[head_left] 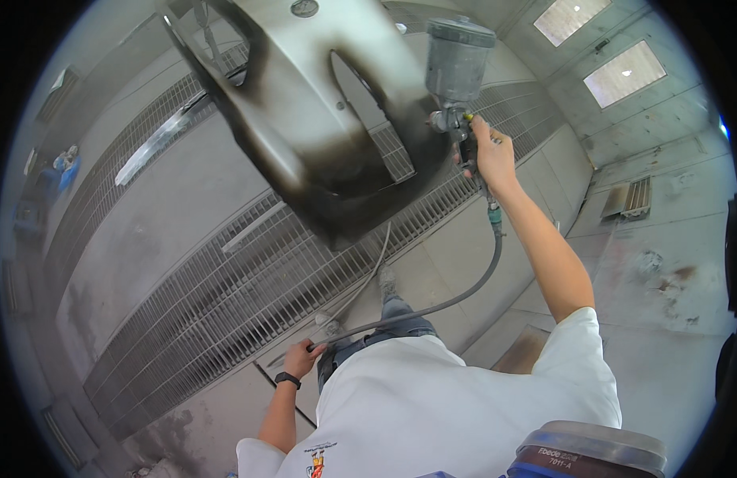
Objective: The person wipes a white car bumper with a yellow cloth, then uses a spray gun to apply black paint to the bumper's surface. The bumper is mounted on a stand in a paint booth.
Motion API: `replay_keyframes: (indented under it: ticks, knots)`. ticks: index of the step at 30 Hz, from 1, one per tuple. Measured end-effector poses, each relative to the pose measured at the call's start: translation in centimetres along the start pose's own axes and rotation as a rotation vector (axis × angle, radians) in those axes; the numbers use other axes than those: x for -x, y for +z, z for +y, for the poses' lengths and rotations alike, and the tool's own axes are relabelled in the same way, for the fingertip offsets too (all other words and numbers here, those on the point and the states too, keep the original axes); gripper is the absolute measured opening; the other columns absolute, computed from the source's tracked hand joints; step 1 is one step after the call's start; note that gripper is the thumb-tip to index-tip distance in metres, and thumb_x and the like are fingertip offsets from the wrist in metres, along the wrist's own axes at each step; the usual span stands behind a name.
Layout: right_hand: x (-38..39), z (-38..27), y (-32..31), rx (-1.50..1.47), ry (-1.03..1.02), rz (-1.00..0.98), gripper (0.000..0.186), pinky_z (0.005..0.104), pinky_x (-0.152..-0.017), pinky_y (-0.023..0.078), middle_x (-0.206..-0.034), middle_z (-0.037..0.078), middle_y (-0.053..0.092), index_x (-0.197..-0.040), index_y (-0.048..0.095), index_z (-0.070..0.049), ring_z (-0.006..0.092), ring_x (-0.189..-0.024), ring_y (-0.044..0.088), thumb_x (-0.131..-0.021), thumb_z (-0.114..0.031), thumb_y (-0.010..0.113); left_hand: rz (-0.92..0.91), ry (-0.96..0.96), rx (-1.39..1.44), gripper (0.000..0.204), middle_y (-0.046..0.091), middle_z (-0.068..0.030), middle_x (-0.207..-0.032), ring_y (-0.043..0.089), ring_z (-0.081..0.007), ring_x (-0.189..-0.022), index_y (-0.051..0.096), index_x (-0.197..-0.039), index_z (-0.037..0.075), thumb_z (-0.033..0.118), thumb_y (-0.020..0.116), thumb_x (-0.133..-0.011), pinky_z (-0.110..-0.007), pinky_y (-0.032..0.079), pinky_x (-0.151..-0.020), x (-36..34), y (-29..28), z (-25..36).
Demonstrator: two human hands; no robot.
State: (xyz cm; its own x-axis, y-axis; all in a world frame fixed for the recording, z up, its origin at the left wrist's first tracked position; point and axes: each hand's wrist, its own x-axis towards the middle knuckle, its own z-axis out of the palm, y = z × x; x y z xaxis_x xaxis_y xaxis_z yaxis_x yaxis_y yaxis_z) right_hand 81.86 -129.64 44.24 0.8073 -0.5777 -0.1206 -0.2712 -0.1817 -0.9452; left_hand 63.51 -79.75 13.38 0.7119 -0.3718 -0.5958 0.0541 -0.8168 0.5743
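My right hand [493, 153] is wrapped round the handle of a spray gun [456, 119], held up at the right with the arm stretched forward. On top of the gun sits a grey cup [459, 64]. Close to the left of the gun hangs a large vehicle body panel [313, 103], pale silver in the middle and dark along its edges and openings. A grey air hose [464, 296] runs from the gun's green fitting [494, 213] down in a curve to my left hand [303, 358]. That hand, low at the left beside my hip, is closed around the hose.
Long metal floor grates [217, 295] run beneath the panel, between plain floor plates. A pale thinner line [378, 267] trails near my feet. Lit square windows [625, 73] are in the wall at upper right. A blue object [67, 171] lies far left.
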Motion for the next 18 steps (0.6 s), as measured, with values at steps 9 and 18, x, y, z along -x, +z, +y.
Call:
replay_keyframes:
  ticks: [9,18]
  knots:
    - [9.4,-2.6,10.3,0.061,-0.015,-0.190,0.053,0.0247,-0.048,0.051,-0.067,0.005,0.066,-0.110,0.074,0.002,0.0101,-0.059,0.066,-0.103,-0.049,0.061,0.062,-0.006,0.052,0.063,0.065,-0.0220,-0.068,0.062,-0.0400,-0.065,0.067,-0.077,-0.001,0.060,0.076,-0.087,-0.049,0.047,-0.063,2.6,0.2,-8.1]
    - [7.4,-3.7,10.5,0.010,-0.057,-0.406,0.054,0.0250,-0.049,0.052,-0.077,0.004,0.069,-0.118,0.073,-0.001,0.0101,-0.069,0.069,-0.103,-0.051,0.059,-0.010,-0.106,0.081,0.061,0.067,-0.0199,-0.071,0.065,-0.0385,-0.070,0.071,-0.083,0.000,0.061,0.073,-0.088,-0.047,0.049,-0.065,1.9,1.9,-6.5]
